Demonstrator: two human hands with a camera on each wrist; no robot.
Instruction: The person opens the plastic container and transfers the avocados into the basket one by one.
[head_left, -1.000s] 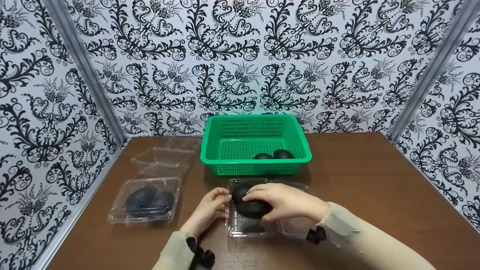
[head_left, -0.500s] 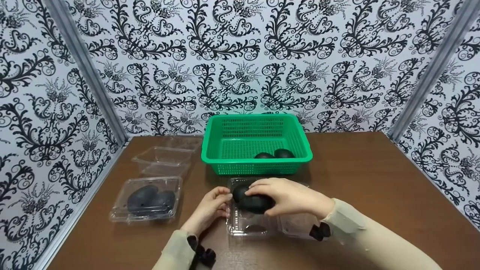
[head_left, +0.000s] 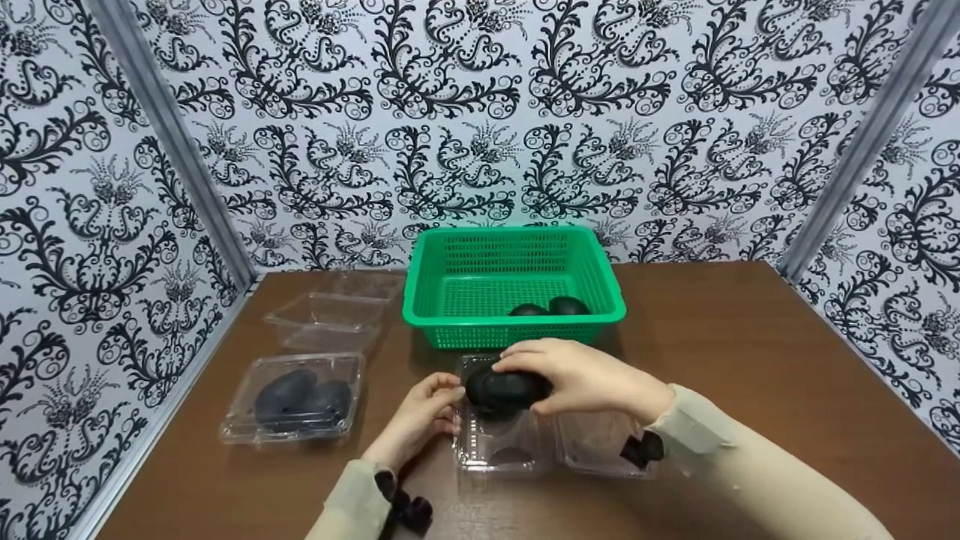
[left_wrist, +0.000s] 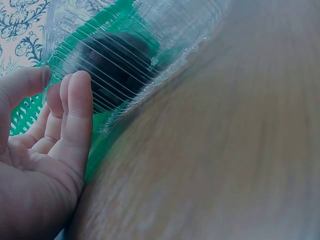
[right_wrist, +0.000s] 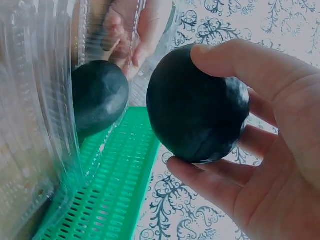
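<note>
The right hand [head_left: 592,379] grips a dark avocado [head_left: 508,388] with curled fingers and thumb, holding it just above the open clear box [head_left: 499,442] near the front edge of the bench [head_left: 750,360]. A second avocado [right_wrist: 99,102] lies inside that box. The left hand [head_left: 416,420] rests its straight fingers against the box's left wall. Behind stands a green basket [head_left: 600,289] with two avocados [head_left: 551,307]. A closed box [head_left: 292,401] lies near the left edge.
</note>
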